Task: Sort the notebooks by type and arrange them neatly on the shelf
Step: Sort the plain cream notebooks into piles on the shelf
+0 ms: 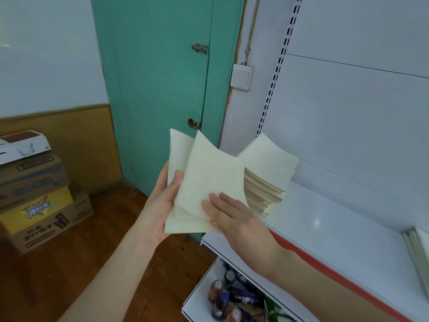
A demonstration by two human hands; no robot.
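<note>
Two notebooks held just off the shelf's [325,217] left end. Left hand [162,205] grips the rear notebook [178,147], thumb across its edge. Right hand [232,217]: fingers [218,203] flat on the front notebook [213,175], thumb hidden, pinch unclear. On the shelf: one stack [267,177]; a second stack [417,252], cut off at its right end

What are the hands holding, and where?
Pale notebooks. The left hand grips their left edge, thumb on front; the right hand lays flat fingers on the front one's lower right corner.
</note>
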